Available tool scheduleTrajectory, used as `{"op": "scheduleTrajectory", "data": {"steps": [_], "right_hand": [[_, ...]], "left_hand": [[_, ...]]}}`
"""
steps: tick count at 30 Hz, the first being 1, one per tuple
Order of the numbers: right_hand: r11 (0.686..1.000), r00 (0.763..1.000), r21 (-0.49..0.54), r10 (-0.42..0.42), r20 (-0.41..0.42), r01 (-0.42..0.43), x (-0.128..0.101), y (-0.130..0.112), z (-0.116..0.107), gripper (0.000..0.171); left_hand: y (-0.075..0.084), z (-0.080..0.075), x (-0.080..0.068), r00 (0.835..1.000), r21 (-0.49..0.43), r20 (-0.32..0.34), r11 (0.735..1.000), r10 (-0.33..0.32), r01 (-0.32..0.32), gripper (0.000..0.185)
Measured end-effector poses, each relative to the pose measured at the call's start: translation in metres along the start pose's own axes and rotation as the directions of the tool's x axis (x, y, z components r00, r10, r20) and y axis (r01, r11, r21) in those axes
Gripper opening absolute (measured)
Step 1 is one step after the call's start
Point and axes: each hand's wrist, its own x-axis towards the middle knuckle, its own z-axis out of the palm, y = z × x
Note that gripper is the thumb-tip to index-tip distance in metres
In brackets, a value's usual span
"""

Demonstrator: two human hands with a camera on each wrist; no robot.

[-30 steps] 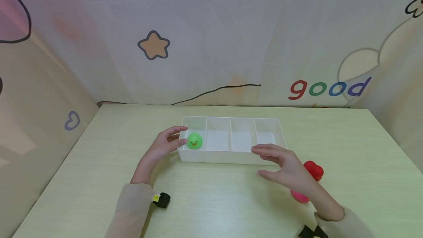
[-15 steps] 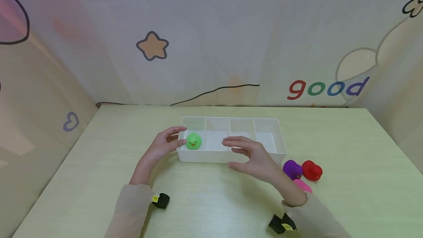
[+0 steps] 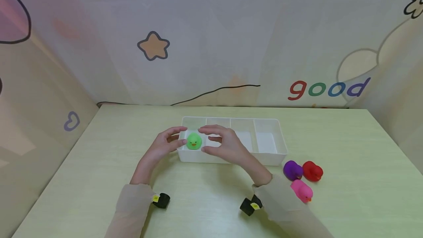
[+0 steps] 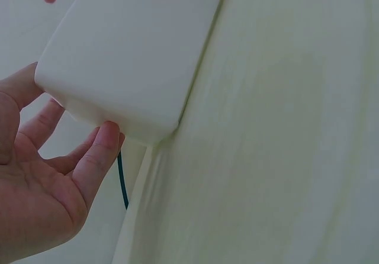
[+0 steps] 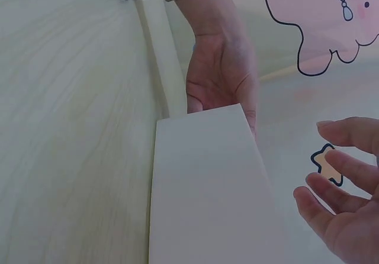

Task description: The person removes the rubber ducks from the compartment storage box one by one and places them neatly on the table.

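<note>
In the head view a white box with four-sided compartments (image 3: 271, 158) stands on the table. A green rubber duck (image 3: 194, 141) sits in its leftmost compartment. My left hand (image 3: 162, 144) holds the box's left end, thumb and forefinger over the rim, other fingers against the outside of the end wall, as the left wrist view also shows. Over the box, just right of the green duck, hovers my right hand (image 3: 226, 143), its thumb and fingers apart with nothing between them. In the right wrist view that right hand (image 5: 349, 187) is beside the box, fingers loosely bent.
Right of the box, a purple duck (image 3: 292, 170), a red duck (image 3: 312, 171) and a pink duck (image 3: 302, 190) stand close together on the wooden table (image 3: 357, 164). A printed cloth backdrop (image 3: 211, 39) rises behind the table. Black wrist cameras (image 3: 162, 200) hang below both sleeves.
My right hand has moved left along the box, from its right end to beside the green duck. The ducks on the right are now uncovered. My left hand stays put.
</note>
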Motion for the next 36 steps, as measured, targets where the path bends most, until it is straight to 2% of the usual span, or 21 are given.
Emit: {"op": "scheduleTrajectory", "data": {"steps": [3,9,16,19,21,26,29,33,36], "right_hand": [[0.999,0.999,-0.032,0.016,0.03,-0.015,0.012,0.005,0.005,0.043],[0.985,0.992,-0.163,0.073,0.102,-0.056,0.033,0.012,0.013,0.042],[0.933,0.976,-0.36,0.1,0.191,-0.026,0.051,0.012,0.018,0.038],[0.894,0.963,-0.447,0.123,0.241,-0.002,0.059,0.009,0.021,0.036],[0.864,0.948,-0.503,0.167,0.271,-0.008,0.064,0.008,0.023,0.036],[0.748,0.911,-0.663,0.261,0.318,0.017,0.072,0.006,0.03,0.03],[0.673,0.905,-0.737,0.274,0.326,0.062,0.075,0.006,0.034,0.023],[0.616,0.903,-0.782,0.278,0.329,0.095,0.077,0.009,0.038,0.011],[0.592,0.901,-0.798,0.278,0.332,0.111,0.079,0.01,0.04,0.005]], "left_hand": [[0.0,-0.001,0.0,1.0,0.001,-0.002,1.0,0.002,-0.002,0.051],[-0.001,-0.001,0.0,1.0,-0.011,0.008,1.0,0.02,-0.02,0.052],[-0.002,-0.002,0.0,0.999,-0.018,0.014,0.999,0.046,-0.046,0.056],[-0.002,-0.003,0.0,0.998,-0.017,0.013,0.998,0.055,-0.055,0.057],[-0.003,-0.003,0.0,0.998,-0.012,0.016,0.998,0.059,-0.059,0.058],[-0.002,-0.002,0.0,0.998,-0.012,0.016,0.998,0.067,-0.067,0.057],[-0.002,-0.002,0.0,0.997,-0.023,0.024,0.997,0.074,-0.074,0.057],[-0.003,-0.002,0.0,0.996,-0.04,0.035,0.996,0.084,-0.083,0.057],[-0.003,-0.002,0.0,0.996,-0.04,0.033,0.996,0.087,-0.085,0.057]]}}
